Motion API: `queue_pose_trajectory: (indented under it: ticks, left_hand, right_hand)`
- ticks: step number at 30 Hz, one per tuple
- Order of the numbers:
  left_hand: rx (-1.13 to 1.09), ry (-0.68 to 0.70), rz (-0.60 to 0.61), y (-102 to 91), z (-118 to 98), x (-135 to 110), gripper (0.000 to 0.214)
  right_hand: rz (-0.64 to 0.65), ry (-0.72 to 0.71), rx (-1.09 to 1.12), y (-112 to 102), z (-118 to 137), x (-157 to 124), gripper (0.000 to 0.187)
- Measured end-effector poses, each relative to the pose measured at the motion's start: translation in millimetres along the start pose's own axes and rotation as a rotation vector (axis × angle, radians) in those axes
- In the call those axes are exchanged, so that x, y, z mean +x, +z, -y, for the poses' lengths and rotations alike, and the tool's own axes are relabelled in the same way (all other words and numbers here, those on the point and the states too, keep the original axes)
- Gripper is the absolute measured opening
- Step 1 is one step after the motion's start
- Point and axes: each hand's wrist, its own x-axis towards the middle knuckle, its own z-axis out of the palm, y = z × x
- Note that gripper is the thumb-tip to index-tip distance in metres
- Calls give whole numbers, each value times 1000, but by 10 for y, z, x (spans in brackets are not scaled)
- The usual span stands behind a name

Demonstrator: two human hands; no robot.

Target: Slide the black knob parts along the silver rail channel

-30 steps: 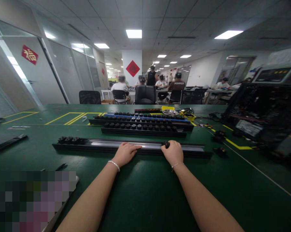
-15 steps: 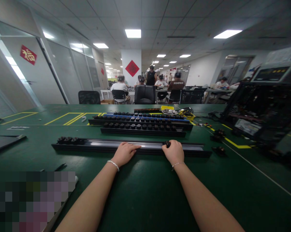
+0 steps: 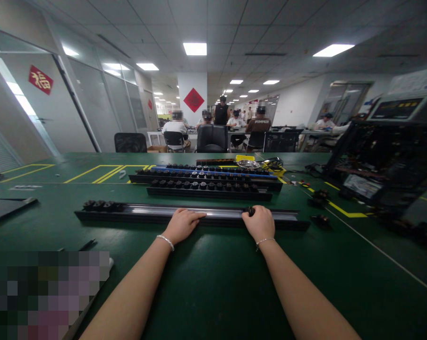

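A long black track [image 3: 213, 220] with a shiny metal strip along its channel lies crosswise in front of me. Over its near wall, left of the middle, my left hand [image 3: 183, 224] holds the track, one finger stretched to the right. Farther right, my right hand [image 3: 260, 221] is closed on a small black roller-like part [image 3: 249, 211] at the channel; its underside is hidden. Several similar black parts [image 3: 99, 205] sit in the track's left end. Toward the right end, the metal strip shows bare.
Behind stand more black tracks [image 3: 209, 193] filled with round parts. Loose black parts [image 3: 321, 220] lie right of the track, near a dark open-framed machine [image 3: 383, 165]. A metal dish [image 3: 249, 164] and yellow tray are farther back. People sit at distant tables.
My right hand has shifted slightly to the right along the track with the small black part. My left hand has stayed in place.
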Motion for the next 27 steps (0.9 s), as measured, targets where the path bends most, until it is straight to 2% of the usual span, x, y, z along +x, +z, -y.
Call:
queue_pose_trajectory:
  ticks: [8,16,27]
  left_hand:
    - [-3,-1,-6,-3,-5,3,35]
    - [4,2,-6,-5,-4,-5,35]
    - [-3,-6,1,-2,0,-2,35]
  right_hand:
    - [-8,38,-23,-39,-108,31,28]
    - [1,43,-23,-78,-107,5,28]
    - [-85,76,-39,9,-162,14,30]
